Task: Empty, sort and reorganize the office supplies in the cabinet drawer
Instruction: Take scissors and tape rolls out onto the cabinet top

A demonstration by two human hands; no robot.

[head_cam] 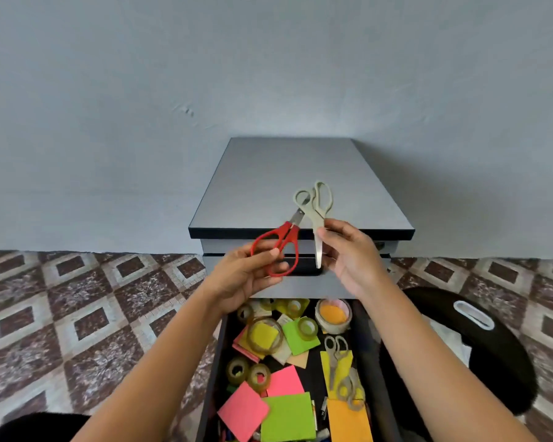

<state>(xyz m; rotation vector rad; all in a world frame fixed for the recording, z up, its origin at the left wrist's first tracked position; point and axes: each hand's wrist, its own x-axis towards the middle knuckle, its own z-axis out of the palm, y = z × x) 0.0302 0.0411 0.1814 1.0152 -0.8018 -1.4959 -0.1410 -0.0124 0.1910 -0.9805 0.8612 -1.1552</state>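
Emptying — left grip [246,275] holds red scissors [288,235], right grip [351,260] pinches grey scissors [315,213] — next, probably lay both on the cabinet [284,173].

Cabinet [300,186] sits back against the wall [268,74], with its drawer [218,362] pulled out toward me. I've got both hands above the drawer's far end, in front of the cabinet face. Left hand [246,275] grips the left scissors [281,247] by the handle. Right hand [351,256] pinches the right scissors [315,212] near the pivot, handles up, tip down. The two pairs cross in my view.

In the drawer:
- big tape roll [332,315] far right
- small tape rolls [237,370] left and centre
- note pads [288,416] nearest me
- spare scissors [333,358] along the right side

Bag [492,346] is on the floor [77,314], right of the drawer.
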